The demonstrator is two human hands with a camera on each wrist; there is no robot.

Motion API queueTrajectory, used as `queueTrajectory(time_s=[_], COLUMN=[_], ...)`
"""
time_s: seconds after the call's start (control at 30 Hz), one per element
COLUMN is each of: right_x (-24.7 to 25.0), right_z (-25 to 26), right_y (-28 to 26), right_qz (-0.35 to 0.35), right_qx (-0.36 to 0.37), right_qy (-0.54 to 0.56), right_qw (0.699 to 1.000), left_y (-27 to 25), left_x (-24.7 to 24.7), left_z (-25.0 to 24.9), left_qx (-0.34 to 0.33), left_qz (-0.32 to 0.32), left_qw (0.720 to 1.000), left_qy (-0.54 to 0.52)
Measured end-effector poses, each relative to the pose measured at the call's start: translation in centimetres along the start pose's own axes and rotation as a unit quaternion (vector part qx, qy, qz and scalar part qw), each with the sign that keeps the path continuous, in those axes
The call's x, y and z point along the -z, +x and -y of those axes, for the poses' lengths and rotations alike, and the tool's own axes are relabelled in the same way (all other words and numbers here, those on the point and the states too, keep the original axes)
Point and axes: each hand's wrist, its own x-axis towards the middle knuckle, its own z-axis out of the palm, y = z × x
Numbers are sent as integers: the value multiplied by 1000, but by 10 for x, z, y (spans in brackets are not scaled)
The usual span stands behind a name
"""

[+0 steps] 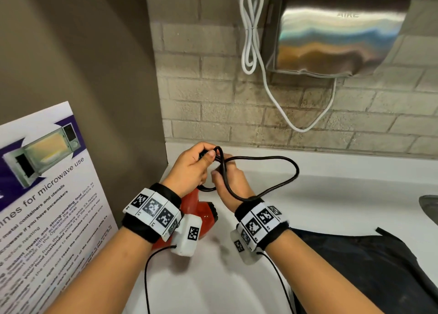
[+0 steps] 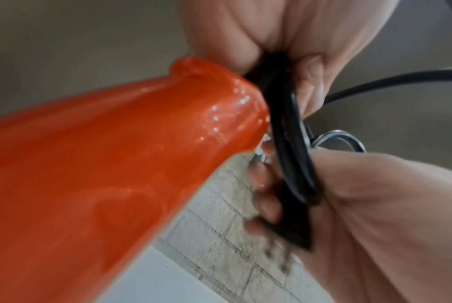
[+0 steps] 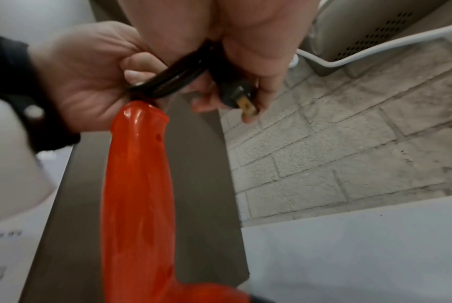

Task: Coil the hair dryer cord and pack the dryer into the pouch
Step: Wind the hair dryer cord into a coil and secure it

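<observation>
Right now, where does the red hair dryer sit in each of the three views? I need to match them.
Head: the red hair dryer shows low centre, between the wrists, under the left hand.
Left wrist: it fills the left half, its handle end meeting the black cord.
Right wrist: its handle runs down the centre, below both hands.
Shared landmark: the grey brick wall.

dryer [image 1: 203,213] under left wrist | pouch [image 1: 360,261] right (on counter [image 1: 331,190]) | poster [image 1: 47,195] left
</observation>
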Motion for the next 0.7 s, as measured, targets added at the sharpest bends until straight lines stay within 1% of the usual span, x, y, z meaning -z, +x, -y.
queueTrajectory(time_s=[0.1,0.17,0.23,0.3,0.33,0.37,0.4,0.43,0.5,0.57,0.6,0.63,0.7], right_x=[5,8,13,19,21,24,26,27,27,24,22,19,14], right_z=[-11,-27,-45,-59,-66,-74,-80,-86,-95,-95,-91,-84,-62], right_y=[-15,-23,-24,-24,-25,-26,-29,-34,-42,-45,-43,-39,-28], right_qz=[40,59,70,77,94,125,159,186,209,201,184,161,101], right_qx=[22,21,-29,-107,-155,-201,-241,-273,-298,-283,-273,-261,-212], right_qy=[-36,-92,-167,-225,-264,-304,-331,-341,-344,-353,-336,-296,-185], right_qw=[998,994,983,965,947,923,898,880,866,869,883,905,954], left_y=[4,5,4,5,5,5,5,6,6,6,5,4,3], left_x=[7,9,9,9,9,10,11,13,17,20,20,20,17], left_z=[1,2,3,3,3,3,3,3,3,3,2,2,1], left_qx=[0,0,-3,-7,-11,-16,-20,-22,-21,-17,-16,-15,-14], left_qz=[-42,-55,-58,-63,-65,-67,-73,-81,-93,-92,-86,-79,-64], left_qw=[999,998,998,997,997,997,997,996,995,995,996,996,997], left_qy=[-23,-25,-26,-35,-36,-34,-31,-31,-36,-35,-35,-34,-34])
